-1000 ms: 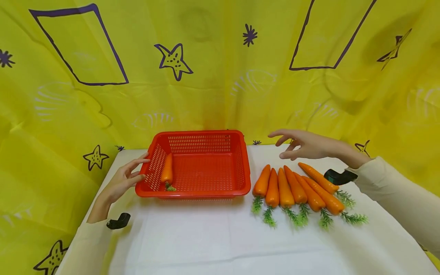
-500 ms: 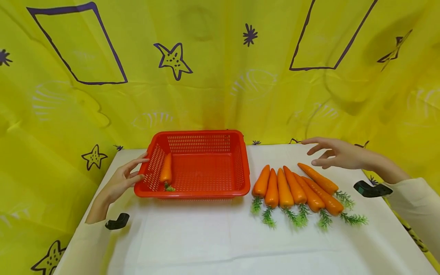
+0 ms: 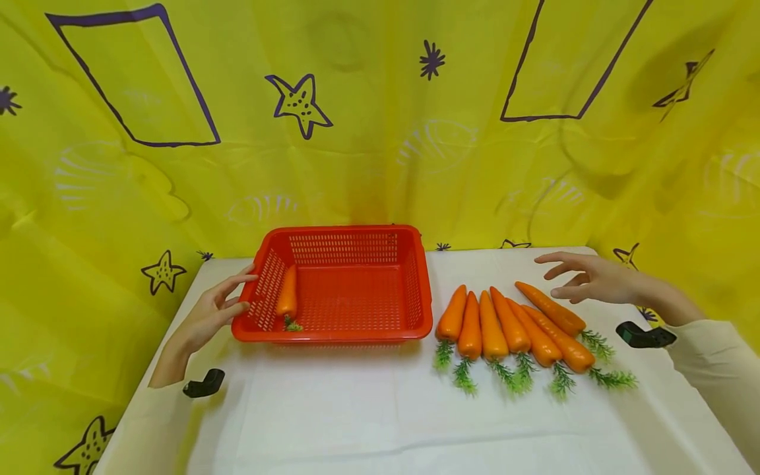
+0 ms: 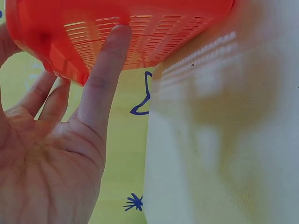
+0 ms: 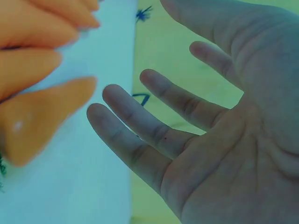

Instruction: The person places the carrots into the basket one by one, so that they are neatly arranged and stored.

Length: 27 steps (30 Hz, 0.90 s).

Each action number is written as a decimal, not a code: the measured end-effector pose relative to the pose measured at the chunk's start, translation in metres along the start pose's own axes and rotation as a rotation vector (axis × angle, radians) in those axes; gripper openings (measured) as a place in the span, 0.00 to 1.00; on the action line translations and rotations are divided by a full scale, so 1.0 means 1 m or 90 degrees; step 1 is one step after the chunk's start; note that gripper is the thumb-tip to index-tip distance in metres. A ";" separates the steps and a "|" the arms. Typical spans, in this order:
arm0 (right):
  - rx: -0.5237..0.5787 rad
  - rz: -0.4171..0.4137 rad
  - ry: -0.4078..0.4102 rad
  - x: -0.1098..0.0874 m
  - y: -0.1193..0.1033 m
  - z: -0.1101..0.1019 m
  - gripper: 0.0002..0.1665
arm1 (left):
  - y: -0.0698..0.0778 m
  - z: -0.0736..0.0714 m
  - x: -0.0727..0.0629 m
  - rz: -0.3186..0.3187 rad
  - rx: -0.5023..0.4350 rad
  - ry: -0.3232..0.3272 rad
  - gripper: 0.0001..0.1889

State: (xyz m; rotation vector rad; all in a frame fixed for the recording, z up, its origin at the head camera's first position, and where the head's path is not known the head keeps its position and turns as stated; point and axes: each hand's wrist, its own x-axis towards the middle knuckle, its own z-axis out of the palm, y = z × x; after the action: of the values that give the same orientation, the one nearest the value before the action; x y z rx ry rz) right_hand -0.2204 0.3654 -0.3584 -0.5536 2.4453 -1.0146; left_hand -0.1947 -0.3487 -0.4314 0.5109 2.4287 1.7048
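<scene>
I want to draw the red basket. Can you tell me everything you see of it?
The red basket looks like plastic: a rectangle with rounded corners, a smooth rim and many little slots in its walls. It stands open side up on the white tablecloth. One carrot lies inside near its left wall, and the left hand touches that end.

no legible text, labels, brands, numbers or signs

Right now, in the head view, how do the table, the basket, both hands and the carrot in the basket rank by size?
1. Table
2. Basket
3. Left hand and right hand: too alike to rank
4. Carrot in the basket
</scene>
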 end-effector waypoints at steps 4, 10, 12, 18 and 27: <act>-0.016 -0.003 0.003 0.002 0.017 0.003 0.40 | 0.002 0.000 0.001 0.000 -0.007 -0.001 0.26; -0.021 0.023 -0.018 0.003 0.040 0.008 0.40 | 0.002 0.000 0.001 0.007 -0.024 -0.004 0.25; -0.011 0.040 -0.040 0.003 0.046 0.008 0.41 | 0.002 0.000 0.001 0.008 -0.035 -0.007 0.26; 0.007 0.073 -0.084 0.004 0.058 0.010 0.42 | 0.002 0.000 0.002 0.017 -0.035 -0.010 0.25; 0.040 0.059 -0.118 0.007 0.063 0.012 0.38 | 0.004 0.001 0.000 -0.006 0.000 -0.001 0.26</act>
State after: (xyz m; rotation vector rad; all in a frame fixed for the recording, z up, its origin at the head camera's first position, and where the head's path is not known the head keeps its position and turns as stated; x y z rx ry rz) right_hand -0.2325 0.3964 -0.4141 -0.4856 2.2471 -0.9553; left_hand -0.1931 -0.3468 -0.4275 0.5002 2.4261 1.6990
